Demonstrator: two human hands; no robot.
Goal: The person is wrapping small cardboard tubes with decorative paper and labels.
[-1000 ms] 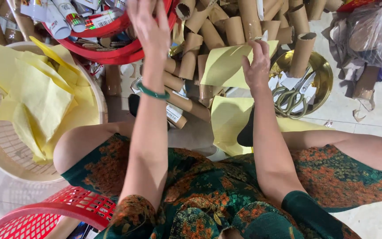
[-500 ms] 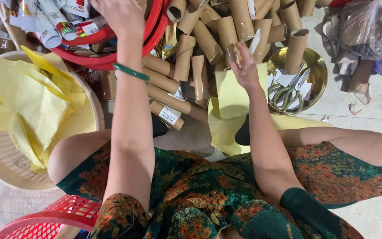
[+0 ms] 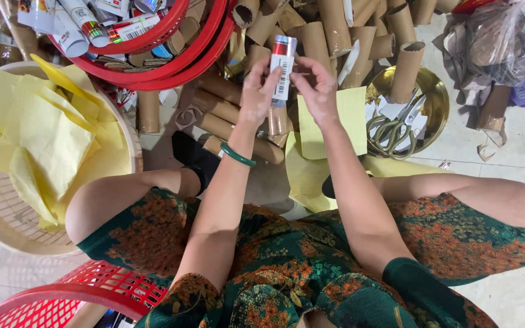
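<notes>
Both hands are pinching one wrapped tube (image 3: 282,67) upright over the cardboard tube pile (image 3: 311,36).
Left hand (image 3: 256,91) and right hand (image 3: 317,91) are only gripping by fingertips, so it's risking slipping down into the clutter.

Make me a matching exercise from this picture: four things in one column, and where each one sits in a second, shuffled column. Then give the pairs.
Things:
1. wrapped tube
2. scissors
3. yellow paper sheets
4. green bangle

Places:
A. in the cream woven basket
B. on the left wrist
C. between the left hand and right hand
D. in the gold bowl

Pairs: 1-C, 2-D, 3-A, 4-B
</notes>
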